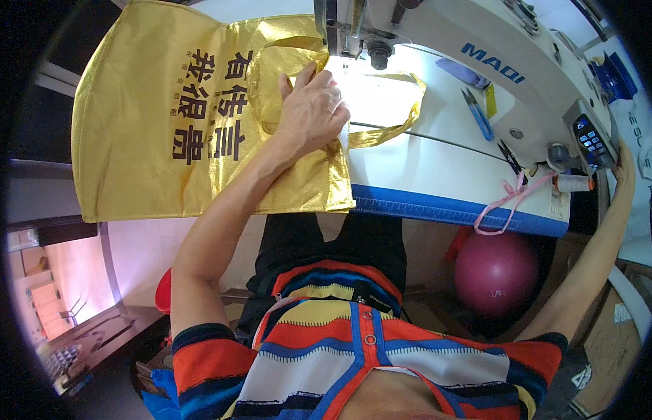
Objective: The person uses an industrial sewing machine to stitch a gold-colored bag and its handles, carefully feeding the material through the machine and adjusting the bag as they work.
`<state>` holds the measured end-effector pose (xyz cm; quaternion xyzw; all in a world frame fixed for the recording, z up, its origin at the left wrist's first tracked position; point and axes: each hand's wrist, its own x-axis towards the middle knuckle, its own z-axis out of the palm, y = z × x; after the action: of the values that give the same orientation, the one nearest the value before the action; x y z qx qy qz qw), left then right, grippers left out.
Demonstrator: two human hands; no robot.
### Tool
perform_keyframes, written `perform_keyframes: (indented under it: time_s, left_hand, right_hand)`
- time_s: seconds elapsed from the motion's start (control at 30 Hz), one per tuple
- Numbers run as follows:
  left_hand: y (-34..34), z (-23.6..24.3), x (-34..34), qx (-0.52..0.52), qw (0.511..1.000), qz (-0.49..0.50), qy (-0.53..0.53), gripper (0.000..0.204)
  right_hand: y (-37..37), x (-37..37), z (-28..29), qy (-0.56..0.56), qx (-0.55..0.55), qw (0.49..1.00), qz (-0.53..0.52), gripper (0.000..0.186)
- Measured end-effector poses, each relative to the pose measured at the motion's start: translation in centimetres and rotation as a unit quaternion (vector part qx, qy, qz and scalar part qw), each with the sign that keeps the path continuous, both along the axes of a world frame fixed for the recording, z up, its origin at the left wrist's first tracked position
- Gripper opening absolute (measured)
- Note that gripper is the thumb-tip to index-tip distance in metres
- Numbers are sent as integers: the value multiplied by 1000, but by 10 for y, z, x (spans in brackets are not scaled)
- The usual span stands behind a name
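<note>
Ball: a dark pink ball [495, 273] sits low under the surface, near right.
Surface: white top with a blue front edge [445, 204].
Left hand: the left hand [310, 108] lies flat, fingers spread, pressing the gold bag [151, 119] on the left.
Bag: just near the sewing machine [438, 35] needle, partly overhanging the surface's left edge.
Right hand: the right hand [626, 164] reaches the machine's control panel [591, 140] far right; grip cannot be told.
Scissors: blue scissors [476, 113] lie under the machine arm.

Left arm stretched forward, left hand [310, 108] palm down, fingers spread and lightly curled, pressing flat, right arm reaching far out to the right, right hand [626, 166] raised, mostly hidden
</note>
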<state>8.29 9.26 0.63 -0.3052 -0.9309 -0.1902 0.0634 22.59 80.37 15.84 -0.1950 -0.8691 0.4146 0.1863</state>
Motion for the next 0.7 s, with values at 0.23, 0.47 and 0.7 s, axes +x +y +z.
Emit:
perform_keyframes:
  time_s: [0.23, 0.47, 0.7]
  left_hand:
    - [-2, 2, -2, 2, 1000, -15, -22, 37]
    - [-4, -5, 1, 32, 999, -12, 14, 33]
    - [-6, -1, 4, 52, 998, -18, 6, 26]
  right_hand:
    - [11, 32, -1, -28, 328, 939, 96, 43]
    - [-22, 29, -16, -10, 117, 987, 110, 44]
    - [-25, 33, -21, 78, -203, 975, -40, 40]
